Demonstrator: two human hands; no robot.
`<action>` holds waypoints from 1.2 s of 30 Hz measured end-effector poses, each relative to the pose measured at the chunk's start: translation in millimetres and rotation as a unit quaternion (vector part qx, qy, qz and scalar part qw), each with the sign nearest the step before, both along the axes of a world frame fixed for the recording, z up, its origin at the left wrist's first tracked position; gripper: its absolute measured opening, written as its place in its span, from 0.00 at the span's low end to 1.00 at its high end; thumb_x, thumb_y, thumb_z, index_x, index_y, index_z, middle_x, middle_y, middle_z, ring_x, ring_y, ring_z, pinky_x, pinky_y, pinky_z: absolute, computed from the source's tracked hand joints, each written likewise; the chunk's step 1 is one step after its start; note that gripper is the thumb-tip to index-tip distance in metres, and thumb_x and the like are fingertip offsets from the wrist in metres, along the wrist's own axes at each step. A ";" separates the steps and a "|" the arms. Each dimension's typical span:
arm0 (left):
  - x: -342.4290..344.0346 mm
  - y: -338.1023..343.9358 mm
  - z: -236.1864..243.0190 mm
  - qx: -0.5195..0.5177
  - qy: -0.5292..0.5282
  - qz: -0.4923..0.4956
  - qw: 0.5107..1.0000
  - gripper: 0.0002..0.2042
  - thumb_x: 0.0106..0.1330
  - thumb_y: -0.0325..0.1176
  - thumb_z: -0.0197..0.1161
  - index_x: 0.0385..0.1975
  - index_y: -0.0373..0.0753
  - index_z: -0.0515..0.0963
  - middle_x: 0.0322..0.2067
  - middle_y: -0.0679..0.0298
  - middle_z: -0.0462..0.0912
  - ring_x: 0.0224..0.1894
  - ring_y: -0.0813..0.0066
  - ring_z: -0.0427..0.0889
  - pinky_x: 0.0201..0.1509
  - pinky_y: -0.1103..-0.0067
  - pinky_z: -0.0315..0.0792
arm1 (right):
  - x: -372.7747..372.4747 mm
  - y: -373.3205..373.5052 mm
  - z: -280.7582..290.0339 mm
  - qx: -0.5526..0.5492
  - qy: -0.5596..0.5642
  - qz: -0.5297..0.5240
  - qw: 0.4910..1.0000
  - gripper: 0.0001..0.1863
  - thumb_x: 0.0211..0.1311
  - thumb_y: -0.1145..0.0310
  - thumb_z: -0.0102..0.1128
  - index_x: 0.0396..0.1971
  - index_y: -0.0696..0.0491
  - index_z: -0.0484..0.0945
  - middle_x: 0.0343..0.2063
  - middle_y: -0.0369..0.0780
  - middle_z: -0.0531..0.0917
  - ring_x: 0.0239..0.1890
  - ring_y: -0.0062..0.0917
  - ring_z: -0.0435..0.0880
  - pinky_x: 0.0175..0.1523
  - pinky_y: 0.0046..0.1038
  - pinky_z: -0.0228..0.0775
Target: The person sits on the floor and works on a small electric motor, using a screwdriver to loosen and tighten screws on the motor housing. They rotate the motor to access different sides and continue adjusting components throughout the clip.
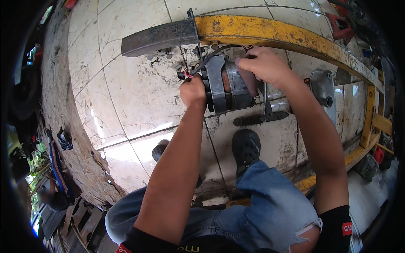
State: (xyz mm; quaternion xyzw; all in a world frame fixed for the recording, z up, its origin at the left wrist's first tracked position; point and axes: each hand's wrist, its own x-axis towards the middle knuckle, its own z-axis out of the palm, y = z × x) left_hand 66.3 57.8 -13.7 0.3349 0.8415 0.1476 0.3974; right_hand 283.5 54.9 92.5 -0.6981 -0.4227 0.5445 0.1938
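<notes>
A grey metal motor (230, 83) with a reddish-brown band round its middle lies on its side on the tiled floor. My left hand (193, 91) is closed on its left end, beside pink wires (187, 73) and a black cable (207, 59). At the other end my right hand (265, 66) pinches a folded reddish-brown sheet (248, 79), which looks like sandpaper, against the motor's casing. The tips of some right-hand fingers are hidden behind the sheet. Just below that hand lies a dark, long, bristly piece (260, 119) joined to a grey bar.
Beyond the motor, a yellow steel beam (257, 28) with a dark end (160, 38) spans the floor. A grey metal housing (322, 88) stands right of my right forearm. My black shoe (246, 147) is near the bristly piece. Rough broken concrete (69, 105) borders the tiles at left.
</notes>
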 end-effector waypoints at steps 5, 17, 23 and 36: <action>-1.6 0.3 -3.6 0.003 -0.018 0.013 1.000 0.25 0.58 0.47 0.54 0.35 0.27 0.84 0.39 0.39 0.84 0.46 0.41 0.83 0.54 0.61 0.72 | -19.8 0.4 -8.0 0.055 -0.119 0.050 0.990 0.22 0.57 0.57 0.64 0.28 0.67 0.80 0.19 0.45 0.80 0.23 0.27 0.77 0.32 0.33 0.68; 4.7 -0.9 5.7 -0.010 -0.014 0.029 0.999 0.25 0.56 0.48 0.56 0.36 0.29 0.85 0.41 0.40 0.84 0.47 0.42 0.83 0.55 0.62 0.72 | -25.6 -8.1 0.0 0.012 -0.071 -0.008 0.997 0.22 0.53 0.58 0.62 0.30 0.68 0.82 0.27 0.56 0.84 0.34 0.44 0.86 0.42 0.38 0.75; -6.1 2.9 2.1 -0.007 -0.016 0.017 1.000 0.24 0.57 0.47 0.56 0.35 0.28 0.85 0.39 0.39 0.84 0.46 0.42 0.83 0.54 0.61 0.73 | -27.2 -25.7 0.3 0.038 -0.054 0.072 0.995 0.21 0.58 0.59 0.62 0.27 0.67 0.80 0.17 0.45 0.79 0.22 0.26 0.76 0.31 0.32 0.68; 1.2 1.8 -3.0 -0.013 -0.017 0.015 1.000 0.24 0.58 0.47 0.55 0.36 0.28 0.84 0.40 0.39 0.84 0.47 0.42 0.83 0.55 0.61 0.73 | -22.3 -31.8 7.8 0.014 -0.029 0.041 0.999 0.20 0.56 0.60 0.62 0.28 0.67 0.80 0.17 0.43 0.80 0.21 0.22 0.75 0.30 0.32 0.67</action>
